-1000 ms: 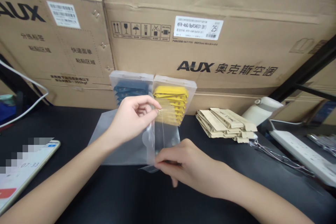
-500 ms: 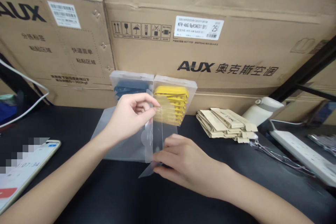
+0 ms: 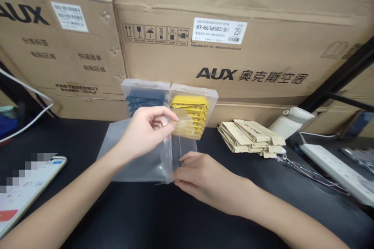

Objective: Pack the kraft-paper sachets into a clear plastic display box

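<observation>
A translucent plastic box [image 3: 137,167], folded from clear sheet, stands on the black table between my hands. My left hand [image 3: 150,126] pinches its upper edge between thumb and forefinger. Lower down, my right hand [image 3: 198,175] closes on the near bottom corner, where its fingers hide part of the edge and flap. Behind the box, two clear plastic cases lean on the cardboard: one with dark blue packets [image 3: 146,101], the other with a stack of yellow packets [image 3: 201,114]. The lower part of the blue stack is hidden by my left hand.
Beige paper packets [image 3: 248,136] are piled to the right, beside a white bottle [image 3: 289,124] and a white power strip [image 3: 336,171]. A phone [image 3: 37,190] lies at left. Large cardboard boxes [image 3: 248,0] form the back wall.
The triangular flap at the box's near bottom corner has folded in, and my right hand has shifted slightly. My left hand keeps its pinch. The view has moved slightly.
</observation>
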Available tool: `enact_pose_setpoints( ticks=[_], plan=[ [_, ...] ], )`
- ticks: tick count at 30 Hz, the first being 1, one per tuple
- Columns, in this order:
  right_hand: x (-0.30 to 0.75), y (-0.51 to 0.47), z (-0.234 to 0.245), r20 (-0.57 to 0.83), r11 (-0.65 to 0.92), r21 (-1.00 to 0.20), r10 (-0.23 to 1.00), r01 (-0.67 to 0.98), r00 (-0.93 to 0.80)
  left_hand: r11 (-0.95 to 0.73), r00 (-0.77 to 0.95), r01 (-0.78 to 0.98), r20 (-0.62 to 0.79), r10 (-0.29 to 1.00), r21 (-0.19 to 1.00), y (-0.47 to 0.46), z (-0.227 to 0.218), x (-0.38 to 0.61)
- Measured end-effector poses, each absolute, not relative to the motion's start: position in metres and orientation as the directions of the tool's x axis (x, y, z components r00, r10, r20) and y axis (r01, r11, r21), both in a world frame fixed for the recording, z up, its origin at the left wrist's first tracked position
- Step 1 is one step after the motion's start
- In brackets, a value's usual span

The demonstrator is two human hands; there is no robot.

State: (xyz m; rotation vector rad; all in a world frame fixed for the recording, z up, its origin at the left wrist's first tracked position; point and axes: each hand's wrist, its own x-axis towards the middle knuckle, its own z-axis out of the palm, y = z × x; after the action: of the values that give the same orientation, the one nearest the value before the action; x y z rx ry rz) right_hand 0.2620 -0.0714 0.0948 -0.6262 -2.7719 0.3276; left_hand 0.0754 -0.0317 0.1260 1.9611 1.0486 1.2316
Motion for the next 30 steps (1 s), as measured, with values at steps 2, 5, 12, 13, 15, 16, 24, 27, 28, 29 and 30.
enact_pose_setpoints(
  ticks=[2,5,12,13,15,16,24,27,28,29,30],
  plan=[
    [0.262,-0.071,0.094,0.235,0.877,-0.281,0.457,0.390,-0.858,-0.518,0.262,0.308,0.452,0.853,0.798,-0.031,0.125,0.076],
    [0.261,-0.071,0.094,0.243,0.872,-0.296,0.463,0.390,-0.852,-0.518,0.271,0.310,0.448,0.852,0.797,-0.031,0.124,0.076],
    [0.255,-0.076,0.095,0.173,0.869,-0.312,0.450,0.385,-0.876,-0.508,0.379,0.365,0.374,0.846,0.780,-0.028,0.123,0.071],
    [0.255,-0.077,0.096,0.160,0.870,-0.310,0.446,0.384,-0.880,-0.503,0.413,0.366,0.348,0.842,0.783,-0.027,0.123,0.070],
    [0.256,-0.079,0.099,0.142,0.869,-0.299,0.448,0.393,-0.883,-0.489,0.476,0.362,0.293,0.829,0.794,-0.027,0.123,0.068],
    [0.257,-0.079,0.102,0.137,0.866,-0.295,0.456,0.403,-0.879,-0.482,0.508,0.356,0.267,0.819,0.801,-0.027,0.123,0.067],
    [0.273,-0.087,0.131,0.227,0.785,-0.376,0.593,0.492,-0.773,-0.455,0.666,0.311,0.150,0.730,0.834,-0.031,0.132,0.063],
    [0.277,-0.091,0.137,0.302,0.782,-0.373,0.611,0.499,-0.732,-0.472,0.682,0.293,0.164,0.713,0.831,-0.031,0.135,0.060],
    [0.277,-0.092,0.137,0.318,0.782,-0.372,0.613,0.500,-0.723,-0.478,0.685,0.289,0.170,0.709,0.829,-0.031,0.136,0.059],
    [0.277,-0.092,0.136,0.329,0.780,-0.371,0.617,0.503,-0.715,-0.482,0.687,0.286,0.174,0.706,0.828,-0.030,0.137,0.058],
    [0.277,-0.092,0.133,0.340,0.777,-0.370,0.624,0.510,-0.704,-0.483,0.686,0.286,0.175,0.706,0.828,-0.030,0.138,0.056]
  ],
)
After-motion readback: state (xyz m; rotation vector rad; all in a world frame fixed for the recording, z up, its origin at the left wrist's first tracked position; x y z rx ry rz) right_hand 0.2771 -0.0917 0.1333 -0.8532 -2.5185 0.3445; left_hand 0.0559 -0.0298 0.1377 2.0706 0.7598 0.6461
